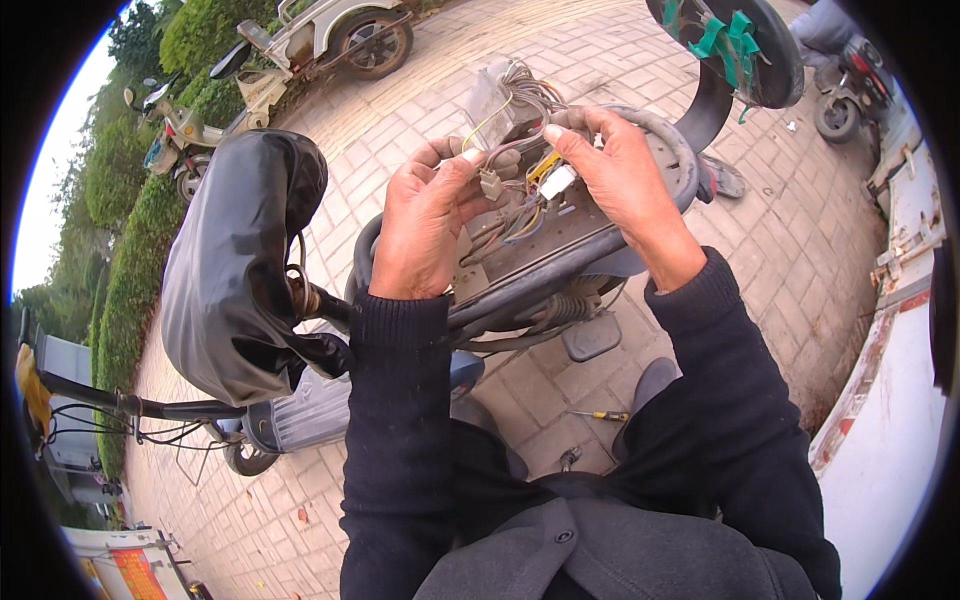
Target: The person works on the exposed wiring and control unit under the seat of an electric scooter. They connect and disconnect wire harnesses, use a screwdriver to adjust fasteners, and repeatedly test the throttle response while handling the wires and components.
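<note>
Below me is an electric scooter's exposed deck (520, 255) inside a tubular frame, with a bundle of coloured wires (535, 85) running from a grey box (490, 100). My left hand (430, 215) pinches wires beside a small beige connector (490, 183), its thumb raised over them. My right hand (615, 180) also has thumb and fingers closed on wires, just above a white connector (558, 182) and yellow parts. The undersides of both grips are partly hidden. A black covered seat (240, 260) stands at my left.
A screwdriver (607, 414) and a small metal tool (570, 458) lie on the paving between my feet. A round pad with green tape (730, 50) rises at upper right. Parked scooters (840, 115), a white three-wheeler (340, 35) and a hedge (135, 260) surround me. A white panel (875, 400) borders the right.
</note>
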